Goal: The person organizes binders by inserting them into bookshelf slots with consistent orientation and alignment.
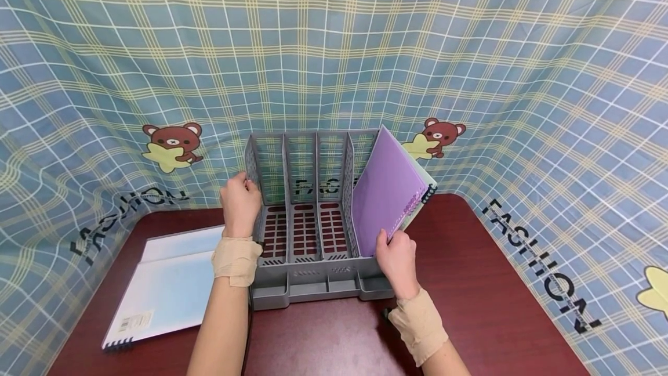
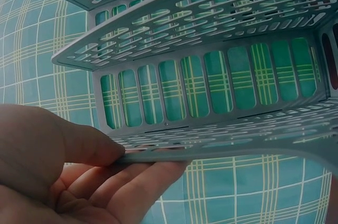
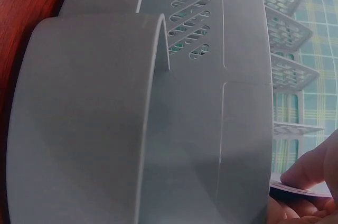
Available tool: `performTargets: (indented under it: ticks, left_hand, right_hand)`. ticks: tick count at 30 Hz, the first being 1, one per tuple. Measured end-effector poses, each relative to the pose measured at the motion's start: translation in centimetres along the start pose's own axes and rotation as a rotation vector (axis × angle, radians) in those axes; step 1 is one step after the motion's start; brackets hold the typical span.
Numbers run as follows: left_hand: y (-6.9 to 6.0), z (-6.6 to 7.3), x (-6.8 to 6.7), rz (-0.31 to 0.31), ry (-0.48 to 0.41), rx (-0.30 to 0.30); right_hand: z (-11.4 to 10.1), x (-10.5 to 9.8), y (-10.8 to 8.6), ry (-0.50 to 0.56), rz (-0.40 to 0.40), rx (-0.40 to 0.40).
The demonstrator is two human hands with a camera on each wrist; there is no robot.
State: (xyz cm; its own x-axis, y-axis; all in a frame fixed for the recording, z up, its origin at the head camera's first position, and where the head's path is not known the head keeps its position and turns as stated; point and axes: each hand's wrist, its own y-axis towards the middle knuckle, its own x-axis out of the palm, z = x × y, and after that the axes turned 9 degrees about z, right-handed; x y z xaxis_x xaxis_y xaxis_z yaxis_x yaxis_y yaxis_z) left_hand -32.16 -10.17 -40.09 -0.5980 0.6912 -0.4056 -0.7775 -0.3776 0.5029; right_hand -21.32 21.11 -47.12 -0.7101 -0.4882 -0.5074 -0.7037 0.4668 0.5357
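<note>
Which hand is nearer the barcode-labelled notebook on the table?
Left. The left hand is just beyond the barcode-labelled notebook, pinching the gray file organizer; the right hand is across the organizer, gripping the purple notebook.

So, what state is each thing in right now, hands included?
Left hand: pinching the rack's left wall.
Right hand: gripping the purple notebook's lower edge.
Purple notebook: closed, tilted, at the rack's right end.
Gray rack: upright on the table.
White notebook: lying flat on the table.
Plaid cloth: hanging, creased.
</note>
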Motion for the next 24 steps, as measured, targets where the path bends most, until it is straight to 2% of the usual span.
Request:
performTargets:
  ticks: [12,24]
  left_hand:
    - [-0.11,0.11,-0.05,0.000,0.010,-0.010]
    - [-0.02,0.04,0.02,0.014,0.009,0.018]
  right_hand:
    - [-0.04,0.05,-0.16,0.008,0.020,-0.016]
    - [0.04,0.03,-0.05,0.006,0.027,-0.026]
